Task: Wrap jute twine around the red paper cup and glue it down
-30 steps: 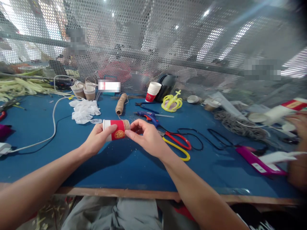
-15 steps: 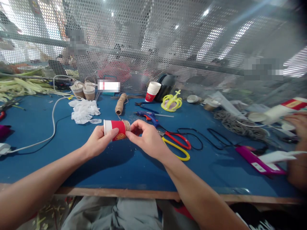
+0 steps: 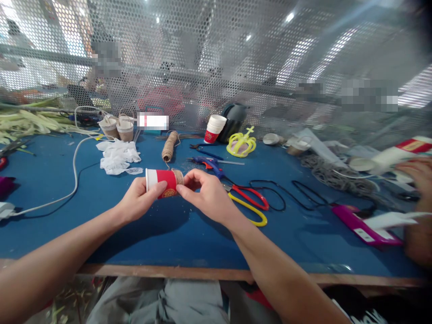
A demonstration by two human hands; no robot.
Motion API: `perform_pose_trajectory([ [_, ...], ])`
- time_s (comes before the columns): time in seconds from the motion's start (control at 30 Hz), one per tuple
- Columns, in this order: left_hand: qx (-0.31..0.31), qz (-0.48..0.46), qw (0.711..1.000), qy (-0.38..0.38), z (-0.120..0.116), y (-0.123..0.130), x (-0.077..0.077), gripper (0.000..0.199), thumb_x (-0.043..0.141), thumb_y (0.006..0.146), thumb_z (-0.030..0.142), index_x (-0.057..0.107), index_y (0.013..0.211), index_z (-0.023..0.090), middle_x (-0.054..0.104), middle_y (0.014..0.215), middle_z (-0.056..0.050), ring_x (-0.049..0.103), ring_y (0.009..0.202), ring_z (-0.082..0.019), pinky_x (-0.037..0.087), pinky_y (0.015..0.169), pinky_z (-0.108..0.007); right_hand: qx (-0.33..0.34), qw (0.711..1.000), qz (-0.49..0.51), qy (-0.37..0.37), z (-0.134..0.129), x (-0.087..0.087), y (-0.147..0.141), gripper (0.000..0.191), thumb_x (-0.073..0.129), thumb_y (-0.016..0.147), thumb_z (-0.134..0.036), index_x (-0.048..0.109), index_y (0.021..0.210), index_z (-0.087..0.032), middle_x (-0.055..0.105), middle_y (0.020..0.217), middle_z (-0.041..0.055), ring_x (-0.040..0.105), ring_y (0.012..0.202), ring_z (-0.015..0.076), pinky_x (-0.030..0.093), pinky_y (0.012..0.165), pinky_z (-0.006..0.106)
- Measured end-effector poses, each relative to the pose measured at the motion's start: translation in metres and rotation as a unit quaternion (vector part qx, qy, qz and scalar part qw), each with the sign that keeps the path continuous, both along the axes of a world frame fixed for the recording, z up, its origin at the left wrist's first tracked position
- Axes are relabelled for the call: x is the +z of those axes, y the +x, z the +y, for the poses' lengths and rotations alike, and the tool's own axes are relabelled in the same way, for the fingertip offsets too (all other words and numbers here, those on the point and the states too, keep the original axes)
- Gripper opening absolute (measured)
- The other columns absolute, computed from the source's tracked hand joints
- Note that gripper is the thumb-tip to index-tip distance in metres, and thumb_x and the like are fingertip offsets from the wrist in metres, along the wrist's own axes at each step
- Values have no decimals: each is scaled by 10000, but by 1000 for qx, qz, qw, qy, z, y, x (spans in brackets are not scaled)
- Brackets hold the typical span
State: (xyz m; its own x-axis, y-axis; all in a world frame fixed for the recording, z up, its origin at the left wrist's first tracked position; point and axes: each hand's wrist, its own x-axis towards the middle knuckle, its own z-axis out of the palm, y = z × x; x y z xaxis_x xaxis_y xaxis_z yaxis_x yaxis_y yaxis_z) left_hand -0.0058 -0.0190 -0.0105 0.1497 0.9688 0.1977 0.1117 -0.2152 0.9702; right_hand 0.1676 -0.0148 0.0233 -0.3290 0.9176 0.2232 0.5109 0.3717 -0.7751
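Observation:
A red and white paper cup (image 3: 171, 177) lies sideways in the air above the table, its rim toward the left. Brown twine (image 3: 179, 177) is wound round its base end. My left hand (image 3: 140, 197) grips the cup near the rim, thumb across the front. With thumb and fingers closed at the twine-wrapped end, my right hand (image 3: 205, 193) touches the cup; whether a strand is pinched there I cannot make out. From the cup a thread runs back to a twine roll (image 3: 169, 146) on the table.
Scissors (image 3: 251, 198) with red and yellow handles lie beside my right hand, a blue glue gun (image 3: 211, 165) behind them. A yellow crown-shaped piece (image 3: 241, 143) and stacked paper cups (image 3: 215, 129) stand at the back. Another person's hand (image 3: 418, 177) is at far right.
The cup has turned slightly about its long axis, so its gold print shows a little differently. Both my hands keep nearly the same place.

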Motion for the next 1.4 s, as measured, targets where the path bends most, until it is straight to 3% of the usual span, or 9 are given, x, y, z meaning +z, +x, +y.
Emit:
perform_pose_trajectory([
  [0.33,1,1,1000,-1,-2,1,2,238,576,728,313,698,769,113,614,598,1,474,523,-102,382,502,-189,-4,1000,-1,-3,0,-2,0,134,565,705,-265,475,652,-183,538,603,-18,479,546,102,404,542,242],
  [0.63,-20,-141,982,-122,5,1,1,283,635,663,368,689,750,105,656,624,-40,519,518,-116,395,512,-207,16,999,40,-24,3,1,1,167,529,758,-322,497,697,-170,514,614,-20,454,542,90,383,521,228],
  [0.73,-28,-146,980,-133,7,1,-1,279,626,677,370,686,736,105,647,603,-38,507,496,-108,378,486,-201,18,999,38,-26,3,-2,-1,181,555,747,-332,474,700,-178,518,633,-19,461,559,93,390,530,234],
  [0.93,-25,-58,997,-52,3,1,3,238,616,697,341,690,725,116,633,608,-17,492,528,-107,395,527,-201,12,998,38,-44,3,-4,-1,236,587,727,-364,443,674,-185,490,620,-30,450,559,95,384,540,241],
  [1.17,-65,37,996,41,1,-3,1,232,572,743,322,686,792,125,608,637,-14,466,548,-119,382,543,-208,26,986,112,-123,13,-10,4,299,575,735,-455,473,692,-178,498,604,-37,467,551,94,389,558,244],
  [1.3,-93,106,982,123,0,-5,4,211,531,773,282,662,726,122,545,590,-9,408,529,-109,358,533,-206,34,956,206,-208,17,-12,4,354,561,718,-520,490,681,-175,525,599,-28,486,537,94,407,573,253],
  [1.4,-135,139,966,173,-1,-6,5,206,517,783,255,648,690,125,528,579,-10,399,533,-106,364,564,-214,30,930,257,-262,19,-11,4,327,626,663,-470,494,674,-171,533,604,-32,487,526,84,402,560,241],
])
